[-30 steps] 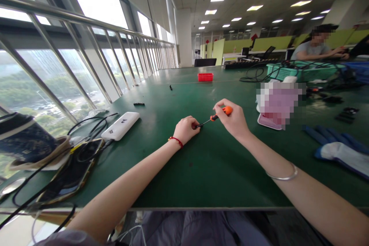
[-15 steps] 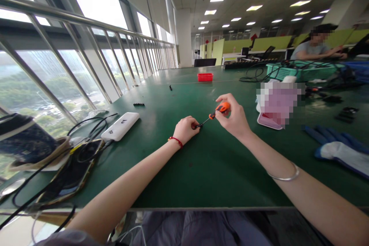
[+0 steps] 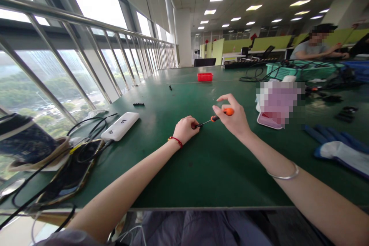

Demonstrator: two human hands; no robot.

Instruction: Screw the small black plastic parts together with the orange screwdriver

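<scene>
**Two hands, one tiny screwdriver, part mostly hidden**

Watching the head feed from my desk. The left hand (image 3: 186, 128) is curled into a loose fist on the green table (image 3: 201, 169), pinched on a small dark part (image 3: 196, 125); its fingers cover nearly all of it, so I can't say what it is. The right hand (image 3: 235, 119) is wrapped round the orange handle of the screwdriver (image 3: 215, 117), one finger arched above it. The shaft slants down to the left and its tip reaches the part right at the left fingertips; the contact itself is too small to make out. The hands sit near each other mid-table, joined only by the tool.

Off to the left there's a white power bank (image 3: 121, 125) and a phone (image 3: 72, 173), half buried under black cables (image 3: 86, 127). The blue gloves (image 3: 337, 148) run off the right edge; the pink thing (image 3: 278, 103) behind the right hand is pixelated out; a co-worker (image 3: 314, 48) sits far back on the right.
</scene>
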